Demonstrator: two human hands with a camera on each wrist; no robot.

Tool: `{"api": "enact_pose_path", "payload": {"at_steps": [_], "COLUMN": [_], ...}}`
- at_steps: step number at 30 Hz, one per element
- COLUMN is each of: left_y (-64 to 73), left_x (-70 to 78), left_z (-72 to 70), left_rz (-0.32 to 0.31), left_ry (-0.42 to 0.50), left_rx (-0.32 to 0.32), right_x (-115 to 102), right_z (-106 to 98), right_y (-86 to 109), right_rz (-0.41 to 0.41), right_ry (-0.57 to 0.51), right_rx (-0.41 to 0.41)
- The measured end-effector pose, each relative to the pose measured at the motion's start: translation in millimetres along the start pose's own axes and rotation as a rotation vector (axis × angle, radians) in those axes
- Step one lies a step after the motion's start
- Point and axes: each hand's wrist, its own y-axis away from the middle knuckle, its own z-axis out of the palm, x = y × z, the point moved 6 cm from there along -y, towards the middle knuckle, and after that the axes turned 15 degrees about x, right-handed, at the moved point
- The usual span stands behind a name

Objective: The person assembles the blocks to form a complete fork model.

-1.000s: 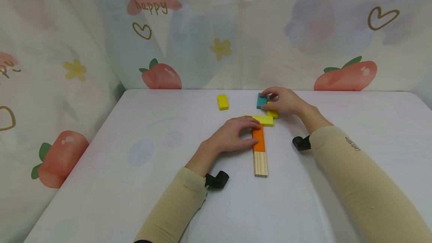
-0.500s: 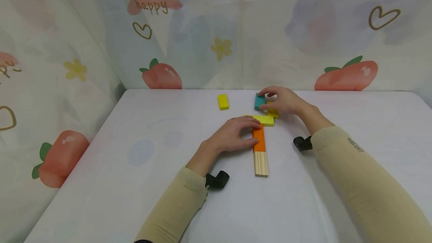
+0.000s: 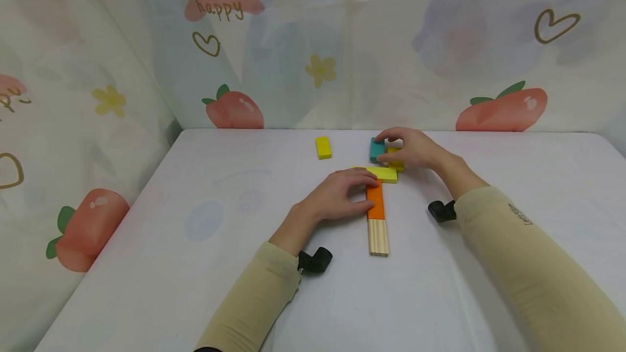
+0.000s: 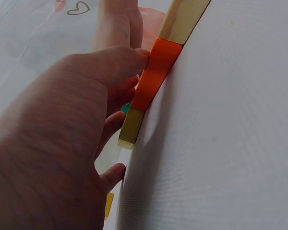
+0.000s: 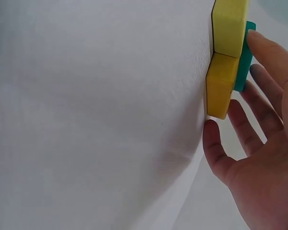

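Observation:
In the head view, my left hand [image 3: 337, 194] rests on the orange block [image 3: 375, 202], thumb low on it and fingertips near its top end. The left wrist view shows that thumb lying straight against the orange block [image 4: 156, 74]. A bare wooden block [image 3: 378, 238] meets its near end; a lime-yellow block [image 3: 383, 174] lies crosswise at its far end, partly behind my left fingers. My right hand [image 3: 413, 148] pinches a teal block [image 3: 376, 149] between thumb and index finger. Beside the teal block, a yellow block [image 5: 222, 86] touches the lime-yellow one, partly covered by the right hand in the head view.
Another yellow block [image 3: 323, 148] lies alone on the white table [image 3: 244, 287], left of the teal one. A printed cloth [image 3: 352, 42] hangs along the table's back edge. Black wrist cameras [image 3: 315, 260] stick out below both hands.
The teal block shifted slightly left, then a little toward the near side, with my right hand around it. My left hand and the blocks under it have stayed put.

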Motion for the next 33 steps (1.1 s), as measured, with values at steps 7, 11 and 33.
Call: {"api": "enact_pose_path", "payload": {"at_steps": [7, 11, 33], "left_y": [0.6, 0.5, 0.1], "left_x": [0.4, 1.1, -0.7], "left_z": [0.0, -0.6, -0.1], "left_rz": [-0.010, -0.001, 0.010], "left_ry": [-0.005, 0.000, 0.009], "left_rx": [-0.006, -0.004, 0.000], "right_x": [-1.8, -1.5, -7.6], "right_z": [0.5, 2.3, 8.7], "right_y": [3.3, 3.1, 0.5], "right_rz": [-0.023, -0.022, -0.050], "right_ry": [-0.001, 0.002, 0.007], "right_rx": [-0.005, -0.012, -0.014]}}
